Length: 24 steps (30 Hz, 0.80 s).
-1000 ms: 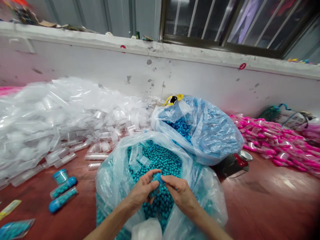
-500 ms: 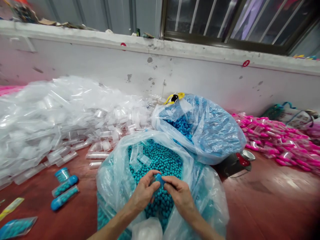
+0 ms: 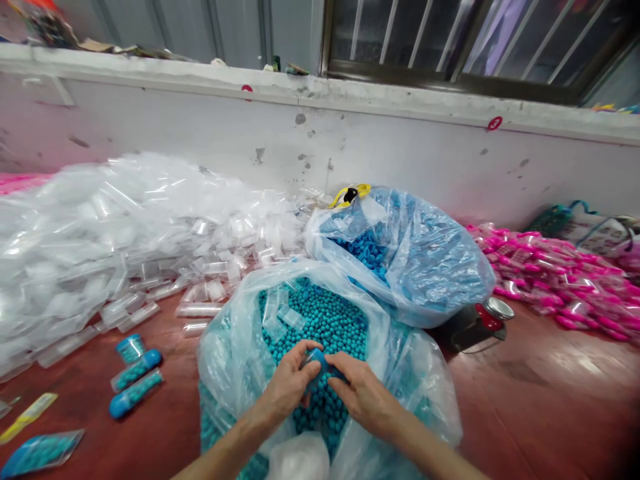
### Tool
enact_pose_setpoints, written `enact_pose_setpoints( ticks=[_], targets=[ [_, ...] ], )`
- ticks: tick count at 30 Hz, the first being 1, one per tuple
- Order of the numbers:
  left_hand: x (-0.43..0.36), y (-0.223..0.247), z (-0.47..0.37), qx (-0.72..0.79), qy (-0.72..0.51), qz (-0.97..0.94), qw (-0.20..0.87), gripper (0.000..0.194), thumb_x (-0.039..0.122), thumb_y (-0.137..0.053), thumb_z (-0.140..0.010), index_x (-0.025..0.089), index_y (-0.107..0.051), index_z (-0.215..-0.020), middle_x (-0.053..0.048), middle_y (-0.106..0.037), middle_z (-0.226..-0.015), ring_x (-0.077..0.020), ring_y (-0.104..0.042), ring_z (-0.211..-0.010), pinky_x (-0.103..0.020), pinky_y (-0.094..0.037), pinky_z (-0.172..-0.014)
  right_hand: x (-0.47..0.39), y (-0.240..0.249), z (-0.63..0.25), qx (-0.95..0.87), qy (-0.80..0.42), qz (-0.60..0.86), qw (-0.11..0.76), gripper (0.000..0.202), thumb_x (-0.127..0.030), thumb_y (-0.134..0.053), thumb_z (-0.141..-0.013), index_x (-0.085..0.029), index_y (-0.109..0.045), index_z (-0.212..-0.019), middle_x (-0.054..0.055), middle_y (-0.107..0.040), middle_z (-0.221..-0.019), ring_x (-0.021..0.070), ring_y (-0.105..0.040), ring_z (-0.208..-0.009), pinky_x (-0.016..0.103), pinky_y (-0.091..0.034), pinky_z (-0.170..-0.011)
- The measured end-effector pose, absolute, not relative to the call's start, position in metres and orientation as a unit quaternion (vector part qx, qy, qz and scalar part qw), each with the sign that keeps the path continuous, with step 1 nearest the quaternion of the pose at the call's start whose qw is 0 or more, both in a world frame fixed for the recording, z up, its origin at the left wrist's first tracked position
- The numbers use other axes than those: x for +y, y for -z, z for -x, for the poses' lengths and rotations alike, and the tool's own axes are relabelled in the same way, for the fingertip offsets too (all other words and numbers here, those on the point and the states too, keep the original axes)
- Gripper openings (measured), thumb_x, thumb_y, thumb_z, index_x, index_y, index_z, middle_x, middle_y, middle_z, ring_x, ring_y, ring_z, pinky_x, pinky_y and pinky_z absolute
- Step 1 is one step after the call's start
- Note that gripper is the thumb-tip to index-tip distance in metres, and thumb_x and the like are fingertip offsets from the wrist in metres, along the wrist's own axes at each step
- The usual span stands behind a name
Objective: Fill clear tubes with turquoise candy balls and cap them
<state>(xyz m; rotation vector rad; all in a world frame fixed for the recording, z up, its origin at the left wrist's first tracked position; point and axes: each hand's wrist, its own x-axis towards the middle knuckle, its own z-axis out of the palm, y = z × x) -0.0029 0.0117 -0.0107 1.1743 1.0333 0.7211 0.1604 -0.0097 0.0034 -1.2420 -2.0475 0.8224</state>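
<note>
Over an open plastic bag (image 3: pixel 225 347) full of teal beads (image 3: pixel 325 313), my left hand (image 3: pixel 290 377) is closed around a clear plastic tube with a blue cap (image 3: pixel 316 360). My right hand (image 3: pixel 357 387) pinches at the right side of that capped tube, its fingertips partly hidden. How full the tube is, I cannot tell. Several clear tubes (image 3: pixel 280 317) lie on top of the beads. To the left on the red table (image 3: pixel 165 440) are bead-filled tubes with blue caps (image 3: pixel 136 393).
A large heap of clear tubes (image 3: pixel 140 227) spreads along the wall at left. Behind the bead bag stands a bag of blue caps (image 3: pixel 430 260). A dark tin (image 3: pixel 473 327) and a pile of pink-capped tubes (image 3: pixel 555 273) are at right. A yellow cutter (image 3: pixel 29 417) lies lower left.
Both hands stay over the beads with the capped tube. My right hand's fingers have shifted slightly around the tube, with its wrist turned a little. The whole view has moved slightly.
</note>
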Motion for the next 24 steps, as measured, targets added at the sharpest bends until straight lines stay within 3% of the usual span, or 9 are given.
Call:
enact_pose_setpoints(
  ticks=[4,7,9,12,15,17,20,24],
  targets=[
    [0.015,0.012,0.014,0.415,-0.269,-0.548,0.674,0.038,0.043,-0.049,-0.074,0.020,-0.040,-0.104,0.008,-0.045,-0.058,-0.0050,-0.045,-0.032,-0.015,-0.030,-0.031,0.010,-0.009,-0.174,-0.667,-0.502,0.469,0.289,0.029,-0.012,-0.052,-0.070,-0.019,-0.061,-0.096,0.000,-0.057,-0.079,0.0122,-0.053,-0.066,0.025,-0.044,-0.060],
    [0.012,0.012,0.013,0.422,-0.280,-0.554,0.661,0.038,0.043,-0.048,-0.075,0.020,-0.041,-0.105,0.008,-0.045,-0.062,-0.0041,-0.044,-0.032,-0.015,-0.030,-0.031,0.018,-0.011,-0.167,-0.575,-0.566,0.489,0.332,0.046,-0.014,-0.054,-0.067,-0.018,-0.052,-0.112,0.000,-0.058,-0.080,0.0118,-0.053,-0.061,0.024,-0.044,-0.055],
    [0.009,0.010,0.010,0.448,-0.307,-0.538,0.645,0.043,0.043,-0.047,-0.075,0.020,-0.039,-0.111,0.008,-0.043,-0.062,-0.0036,-0.041,-0.032,-0.016,-0.029,-0.031,0.015,-0.013,-0.157,-0.594,-0.524,0.492,0.360,0.045,-0.018,-0.052,-0.072,-0.018,-0.049,-0.117,0.001,-0.060,-0.085,0.0147,-0.056,-0.073,0.028,-0.046,-0.067],
    [0.005,0.005,0.003,0.470,-0.360,-0.507,0.627,0.051,0.041,-0.046,-0.076,0.021,-0.035,-0.122,0.008,-0.040,-0.061,-0.0034,-0.034,-0.034,-0.018,-0.030,-0.034,0.003,-0.018,-0.143,-0.670,-0.447,0.501,0.315,0.044,-0.026,-0.050,-0.077,-0.019,-0.046,-0.121,0.004,-0.060,-0.100,0.0192,-0.054,-0.092,0.034,-0.042,-0.084],
    [0.004,-0.001,-0.001,0.481,-0.388,-0.483,0.620,0.051,0.036,-0.048,-0.076,0.019,-0.039,-0.122,0.005,-0.048,-0.064,-0.0069,-0.042,-0.047,-0.020,-0.037,-0.046,-0.008,-0.019,-0.133,-0.713,-0.391,0.533,0.234,0.085,-0.030,-0.069,-0.061,-0.014,-0.026,-0.133,0.014,-0.044,-0.125,0.0275,-0.042,-0.113,0.040,-0.036,-0.093],
    [0.005,-0.005,-0.002,0.468,-0.403,-0.478,0.625,0.049,0.032,-0.052,-0.073,0.017,-0.043,-0.118,0.002,-0.054,-0.074,-0.0108,-0.051,-0.064,-0.022,-0.041,-0.060,-0.011,-0.018,-0.130,-0.732,-0.347,0.548,0.206,0.102,-0.031,-0.074,-0.054,-0.010,-0.017,-0.135,0.019,-0.034,-0.131,0.0307,-0.037,-0.118,0.042,-0.035,-0.093],
    [0.006,-0.009,-0.001,0.424,-0.418,-0.483,0.642,0.045,0.029,-0.056,-0.069,0.017,-0.046,-0.112,-0.001,-0.057,-0.087,-0.0147,-0.052,-0.084,-0.024,-0.040,-0.075,-0.012,-0.016,-0.126,-0.755,-0.300,0.543,0.214,0.090,-0.035,-0.068,-0.060,-0.012,-0.020,-0.133,0.017,-0.043,-0.121,0.0285,-0.049,-0.105,0.041,-0.043,-0.083],
    [0.002,-0.015,-0.004,0.437,-0.416,-0.472,0.643,0.030,0.031,-0.054,-0.072,0.018,-0.049,-0.098,0.003,-0.055,-0.071,-0.0114,-0.051,-0.066,-0.022,-0.040,-0.064,-0.015,-0.011,-0.120,-0.761,-0.229,0.541,0.275,0.067,-0.028,-0.059,-0.064,-0.012,-0.032,-0.123,0.013,-0.051,-0.105,0.0254,-0.055,-0.092,0.039,-0.047,-0.076]
  ],
)
